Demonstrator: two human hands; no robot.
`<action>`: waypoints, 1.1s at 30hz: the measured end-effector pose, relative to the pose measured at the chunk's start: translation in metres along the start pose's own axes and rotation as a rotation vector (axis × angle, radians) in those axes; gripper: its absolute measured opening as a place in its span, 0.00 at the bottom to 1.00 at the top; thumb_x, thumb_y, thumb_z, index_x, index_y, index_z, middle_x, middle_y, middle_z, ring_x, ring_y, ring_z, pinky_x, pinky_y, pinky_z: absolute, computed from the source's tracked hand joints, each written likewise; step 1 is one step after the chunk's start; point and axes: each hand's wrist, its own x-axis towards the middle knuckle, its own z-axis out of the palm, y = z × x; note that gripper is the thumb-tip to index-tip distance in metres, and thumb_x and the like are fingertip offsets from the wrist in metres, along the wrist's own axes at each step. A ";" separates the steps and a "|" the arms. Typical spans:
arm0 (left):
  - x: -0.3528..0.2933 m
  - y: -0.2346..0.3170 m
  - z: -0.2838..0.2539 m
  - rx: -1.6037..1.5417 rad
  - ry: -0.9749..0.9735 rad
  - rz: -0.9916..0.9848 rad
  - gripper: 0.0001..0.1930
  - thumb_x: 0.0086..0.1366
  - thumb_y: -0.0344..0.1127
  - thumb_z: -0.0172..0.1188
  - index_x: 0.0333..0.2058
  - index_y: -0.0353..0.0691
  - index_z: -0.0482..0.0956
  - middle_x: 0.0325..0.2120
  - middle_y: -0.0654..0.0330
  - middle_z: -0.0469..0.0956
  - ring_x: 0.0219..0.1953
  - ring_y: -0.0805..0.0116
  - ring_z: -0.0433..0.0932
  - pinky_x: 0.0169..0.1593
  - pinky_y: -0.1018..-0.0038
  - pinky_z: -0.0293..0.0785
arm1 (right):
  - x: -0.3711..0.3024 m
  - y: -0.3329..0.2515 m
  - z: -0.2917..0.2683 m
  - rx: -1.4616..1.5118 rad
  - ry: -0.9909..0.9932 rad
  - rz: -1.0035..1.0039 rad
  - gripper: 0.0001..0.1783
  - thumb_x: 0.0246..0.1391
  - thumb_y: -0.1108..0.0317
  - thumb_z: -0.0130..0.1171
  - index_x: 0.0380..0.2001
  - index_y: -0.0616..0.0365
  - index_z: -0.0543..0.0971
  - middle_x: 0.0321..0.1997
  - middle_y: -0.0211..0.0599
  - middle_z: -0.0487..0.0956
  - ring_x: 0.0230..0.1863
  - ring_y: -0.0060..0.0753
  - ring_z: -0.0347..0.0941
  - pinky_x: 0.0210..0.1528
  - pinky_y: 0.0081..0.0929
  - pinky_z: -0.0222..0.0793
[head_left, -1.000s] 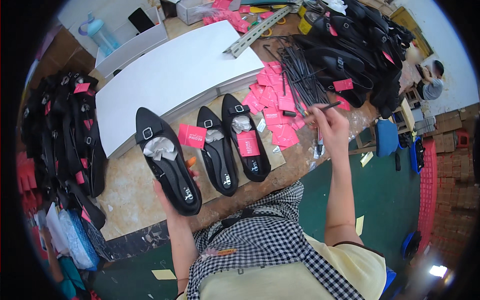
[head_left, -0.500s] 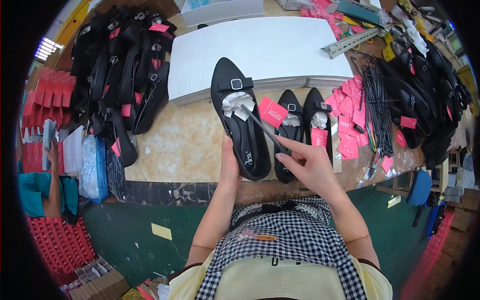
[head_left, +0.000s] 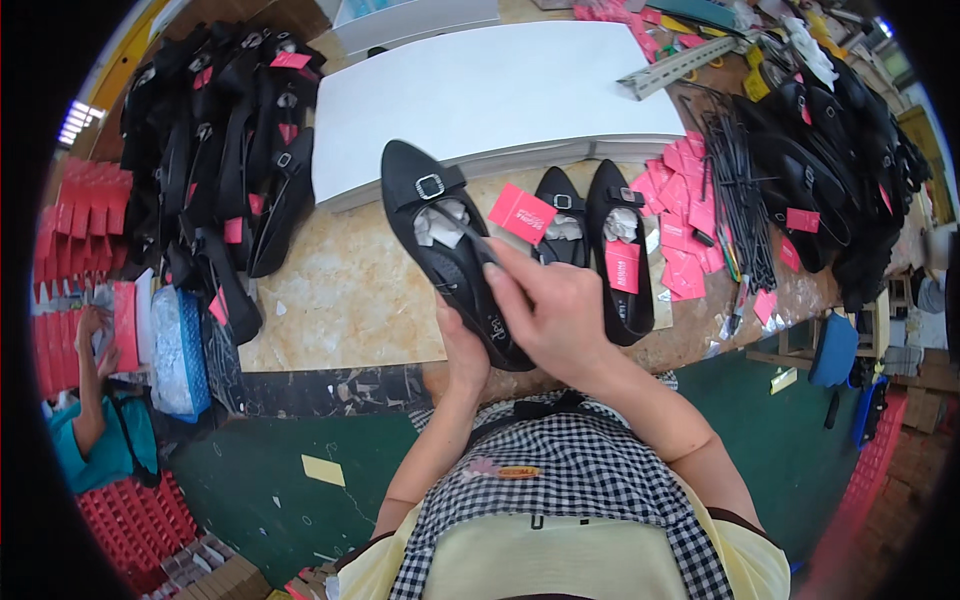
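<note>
A black pointed flat shoe with a bow and square buckle is raised above the table edge, toe pointing away and to the left. My left hand is wrapped round its heel from below, fingers partly hidden. My right hand grips a thin dark rod that reaches into the shoe's opening, against crumpled white paper. A pink tag sticks out beside the shoe; its attachment is hidden. Just right of my hands, two similar shoes lie on the table, the nearer one partly covered by my right hand, the other fully visible.
Behind the shoe lies a thick stack of white sheets. Black shoes are heaped at left and right. Pink tags and a bundle of black rods lie at right. A co-worker in teal is at far left.
The shoe has tilted further, its toe swinging left. My right hand has moved left and closer over the shoe with the rod. The co-worker's arms have shifted.
</note>
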 end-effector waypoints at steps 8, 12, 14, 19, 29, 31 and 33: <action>0.011 -0.016 -0.053 -0.296 -0.237 -0.328 0.43 0.68 0.71 0.31 0.63 0.37 0.63 0.56 0.56 0.70 0.57 0.63 0.70 0.60 0.67 0.67 | -0.008 0.041 -0.035 0.424 -0.495 0.065 0.19 0.61 0.63 0.56 0.51 0.61 0.78 0.37 0.43 0.84 0.31 0.39 0.80 0.37 0.30 0.73; 0.025 0.068 -0.092 0.755 0.250 0.055 0.32 0.71 0.56 0.47 0.61 0.33 0.65 0.53 0.49 0.75 0.56 0.54 0.72 0.61 0.65 0.65 | -0.012 0.159 -0.164 -0.159 0.255 0.367 0.14 0.57 0.73 0.55 0.46 0.60 0.80 0.33 0.41 0.84 0.30 0.36 0.82 0.35 0.37 0.76; 0.024 0.093 -0.082 1.416 0.329 0.379 0.30 0.70 0.51 0.52 0.59 0.32 0.68 0.52 0.47 0.76 0.56 0.52 0.73 0.62 0.64 0.65 | -0.023 0.233 -0.217 -0.845 0.450 0.550 0.11 0.57 0.60 0.58 0.35 0.55 0.81 0.32 0.48 0.82 0.33 0.54 0.79 0.35 0.47 0.74; 0.035 0.045 0.012 0.935 -0.214 -0.069 0.25 0.62 0.33 0.61 0.58 0.33 0.72 0.33 0.58 0.80 0.30 0.74 0.75 0.35 0.76 0.71 | -0.041 0.315 -0.252 -0.748 0.172 0.652 0.15 0.53 0.55 0.61 0.29 0.57 0.83 0.27 0.47 0.83 0.34 0.51 0.81 0.40 0.44 0.75; 0.012 0.025 0.018 -0.468 -0.528 -0.728 0.32 0.65 0.51 0.46 0.57 0.28 0.67 0.45 0.45 0.79 0.39 0.60 0.82 0.40 0.68 0.81 | -0.039 0.149 -0.175 -0.316 0.167 0.571 0.21 0.51 0.67 0.64 0.49 0.62 0.79 0.16 0.39 0.76 0.16 0.24 0.70 0.24 0.29 0.66; 0.012 0.026 0.018 -0.441 -0.462 -0.717 0.36 0.64 0.59 0.47 0.58 0.31 0.66 0.48 0.45 0.77 0.37 0.57 0.82 0.40 0.61 0.83 | -0.032 0.108 -0.132 -0.152 0.026 0.445 0.24 0.53 0.68 0.64 0.53 0.61 0.77 0.14 0.38 0.71 0.15 0.21 0.62 0.22 0.27 0.61; 0.021 0.026 0.020 -0.402 -0.371 -0.532 0.40 0.65 0.65 0.43 0.58 0.31 0.67 0.48 0.47 0.77 0.43 0.58 0.81 0.45 0.63 0.81 | -0.032 0.066 -0.106 0.159 -0.139 0.442 0.21 0.55 0.69 0.63 0.52 0.60 0.77 0.14 0.39 0.69 0.15 0.22 0.62 0.22 0.27 0.61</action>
